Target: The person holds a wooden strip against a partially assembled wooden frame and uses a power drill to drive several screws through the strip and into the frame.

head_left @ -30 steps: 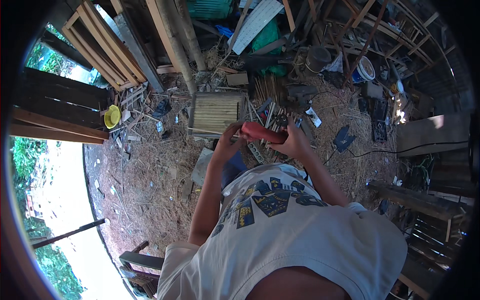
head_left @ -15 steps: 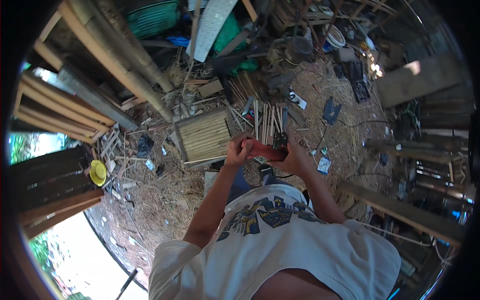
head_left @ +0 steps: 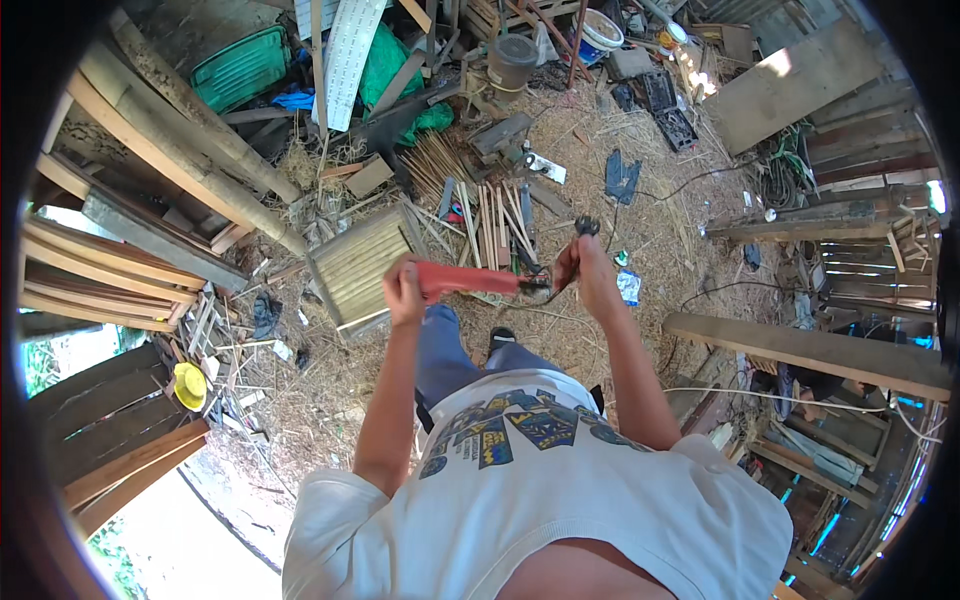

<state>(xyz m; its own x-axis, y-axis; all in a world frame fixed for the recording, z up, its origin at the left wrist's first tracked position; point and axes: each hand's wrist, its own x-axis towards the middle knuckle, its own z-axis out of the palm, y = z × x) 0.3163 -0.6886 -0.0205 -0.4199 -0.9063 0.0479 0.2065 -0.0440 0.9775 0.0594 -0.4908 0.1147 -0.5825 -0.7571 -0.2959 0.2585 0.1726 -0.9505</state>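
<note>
My left hand is wrapped round one end of a long red tool, held level in front of my legs. The tool's far end is dark, with a metallic-looking part; its exact kind is unclear. My right hand is closed beside that end, around something dark. A small black knob-like piece shows past its fingers. Whether this piece joins the red tool cannot be made out. Beneath the hands, wooden strips lie on the ground beside a slatted wooden panel.
Straw and wood scraps cover the ground. Bamboo poles lean at the left, near a yellow hard hat. A bucket stands at the back. A thick wooden beam crosses at right, and a dark cord runs over the ground.
My hands have moved apart, and the right hand has left the red tool's dark end. More of the red tool now shows. The whole view has shifted slightly.
</note>
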